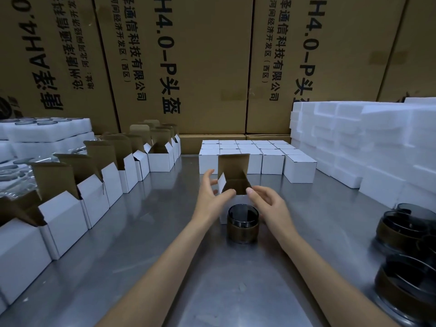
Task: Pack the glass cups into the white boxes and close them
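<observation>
Steel table (165,267) with white boxes (257,159), glass cups (242,224), foam trays (354,142).

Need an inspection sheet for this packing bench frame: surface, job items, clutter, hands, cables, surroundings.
Surface: metal table, bare in the middle, scuffed.
Job's things: open box at centre, lid flap up; cup upright just in front of it, not yet packed. Row of open boxes along the left; closed boxes in a block at the back; more cups at right.
Clutter: foam trays stacked at right; foam trays with glassware at left.
Hands: left hand and right hand hold the open box's near rim.
Cables: nothing seen.
Surroundings: printed cartons stacked behind.
</observation>
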